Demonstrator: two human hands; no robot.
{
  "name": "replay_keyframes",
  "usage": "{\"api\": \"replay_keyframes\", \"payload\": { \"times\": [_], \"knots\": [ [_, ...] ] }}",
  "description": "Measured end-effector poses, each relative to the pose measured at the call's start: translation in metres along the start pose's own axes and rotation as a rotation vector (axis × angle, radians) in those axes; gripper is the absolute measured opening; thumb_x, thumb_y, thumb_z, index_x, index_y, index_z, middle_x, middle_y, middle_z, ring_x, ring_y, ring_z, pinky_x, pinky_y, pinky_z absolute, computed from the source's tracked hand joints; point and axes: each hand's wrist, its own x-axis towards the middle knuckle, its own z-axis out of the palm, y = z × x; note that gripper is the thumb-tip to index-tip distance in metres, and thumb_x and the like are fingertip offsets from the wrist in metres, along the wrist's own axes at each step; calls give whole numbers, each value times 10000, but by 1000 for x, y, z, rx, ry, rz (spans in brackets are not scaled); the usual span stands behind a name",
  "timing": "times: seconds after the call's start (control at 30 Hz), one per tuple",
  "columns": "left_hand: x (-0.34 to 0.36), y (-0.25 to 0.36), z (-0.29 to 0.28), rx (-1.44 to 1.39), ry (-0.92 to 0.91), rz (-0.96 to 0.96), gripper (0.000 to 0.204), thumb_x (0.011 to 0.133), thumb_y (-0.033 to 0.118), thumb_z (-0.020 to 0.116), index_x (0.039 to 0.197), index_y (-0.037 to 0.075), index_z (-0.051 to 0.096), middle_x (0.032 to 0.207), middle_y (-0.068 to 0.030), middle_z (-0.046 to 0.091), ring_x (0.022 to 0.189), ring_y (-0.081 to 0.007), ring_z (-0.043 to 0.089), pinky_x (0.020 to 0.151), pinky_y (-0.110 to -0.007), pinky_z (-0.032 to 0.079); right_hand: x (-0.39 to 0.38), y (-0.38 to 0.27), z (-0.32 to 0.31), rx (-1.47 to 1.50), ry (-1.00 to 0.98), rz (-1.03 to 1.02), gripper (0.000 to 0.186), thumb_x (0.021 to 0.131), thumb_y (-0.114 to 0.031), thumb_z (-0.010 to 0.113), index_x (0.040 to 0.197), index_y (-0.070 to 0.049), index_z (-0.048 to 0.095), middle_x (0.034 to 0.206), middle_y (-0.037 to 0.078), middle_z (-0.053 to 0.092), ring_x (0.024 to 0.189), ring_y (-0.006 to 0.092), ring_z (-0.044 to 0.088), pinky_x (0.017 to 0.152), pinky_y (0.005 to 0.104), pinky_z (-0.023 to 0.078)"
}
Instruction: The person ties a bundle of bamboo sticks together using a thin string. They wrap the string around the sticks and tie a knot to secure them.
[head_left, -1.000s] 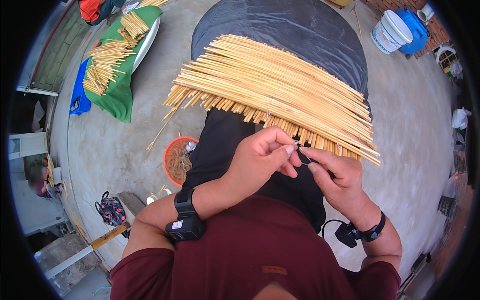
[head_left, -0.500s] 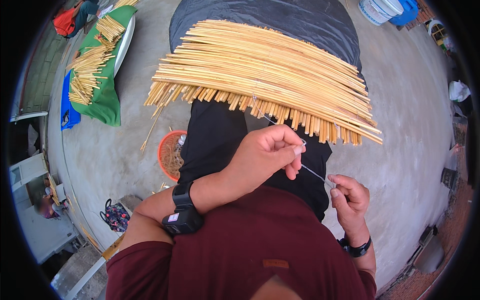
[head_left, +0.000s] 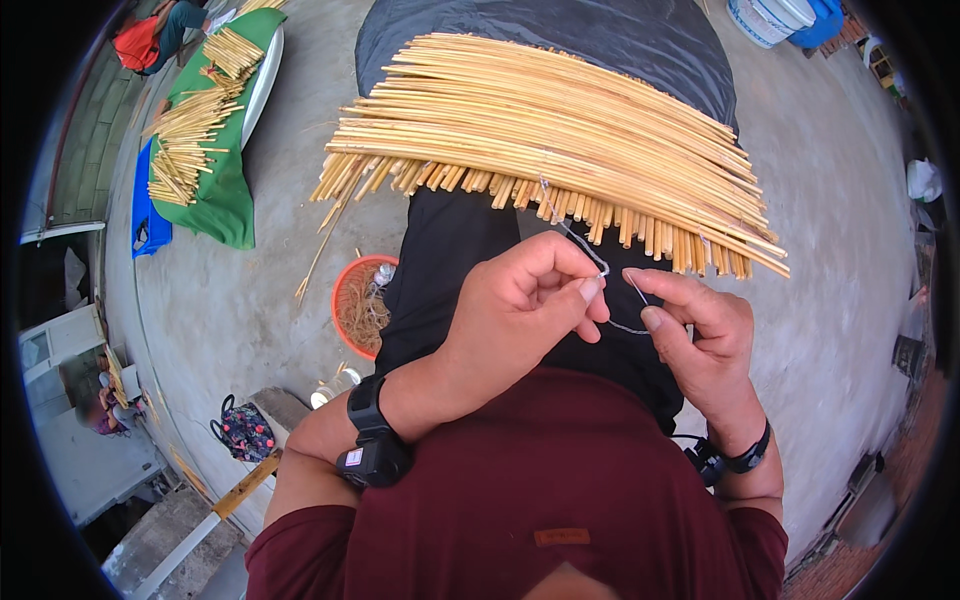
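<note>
My left hand [head_left: 535,300] pinches a pale twisted cord [head_left: 583,246] between thumb and index finger; the cord runs up to a bundle of straw-coloured reed stalks [head_left: 560,120], laid side by side in layers on a black plastic sheet [head_left: 475,17] and reaching over my black trousers. My right hand [head_left: 705,340], just right of my left, holds a thin needle [head_left: 636,287] between thumb and fingers, with a loop of cord hanging below it between the two hands.
An orange basket [head_left: 343,315] of fibres stands left of my legs. Further left, cut stalks lie on a green cloth [head_left: 225,200] beside a blue crate [head_left: 152,230]. Buckets [head_left: 765,20] stand at upper right, a floral bag [head_left: 240,430] at lower left. Two other people [head_left: 145,40] [head_left: 105,410] are at the left.
Half a second ago my right hand drew the cord out down and right. Now it is back up beside my left hand, and the cord between them hangs slack.
</note>
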Motion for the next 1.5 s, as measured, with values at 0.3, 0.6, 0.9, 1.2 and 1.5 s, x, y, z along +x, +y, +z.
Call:
{"api": "replay_keyframes", "payload": {
  "times": [0.3, 0.6, 0.9, 1.2, 1.5],
  "knots": [
    [24, 19, -9, -227, -133, -157, 63, 934, 69, 531, 940, 15, 562, 899, -127, 648, 695, -161, 659, 624, -280, 570, 31, -27, -6, 472, 160, 153, 303, 869, 18, 558, 1167, -12, 597, 563, -92, 456, 483, -13, 395, 464, 153, 306],
    [6, -1, 7, -170, -4, 94, 61, 939, 17, 509, 963, -19, 552, 922, -69, 625, 879, -112, 632, 770, -250, 531, -5, 0, 35, -55, 279, -167, 318, 799, 69, 598, 1107, -8, 605, 566, -36, 489, 488, 35, 426, 491, 188, 339],
    [3, 1, 5, -2, 1, 222, 82, 940, 12, 511, 991, -24, 565, 969, -90, 629, 937, -121, 623, 826, -256, 520, 0, -9, 32, -95, 244, -304, 344, 802, 82, 587, 1129, -5, 649, 669, -15, 588, 537, 25, 458, 529, 179, 367],
    [4, -5, 6, 247, 71, 360, 95, 913, -48, 520, 985, -24, 577, 1013, -113, 641, 956, -138, 623, 841, -260, 509, -1, -13, 27, -160, 241, -291, 361, 772, 83, 611, 1113, -25, 667, 785, 44, 690, 529, 52, 523, 524, 197, 408],
    [5, -8, 4, 345, 73, 409, 104, 911, -62, 512, 985, -22, 573, 1023, -121, 640, 967, -146, 622, 856, -272, 509, -1, -16, 24, -173, 204, -249, 406, 750, 104, 605, 1123, -44, 669, 746, 25, 678, 517, 43, 499, 519, 192, 395]
  ]
}}
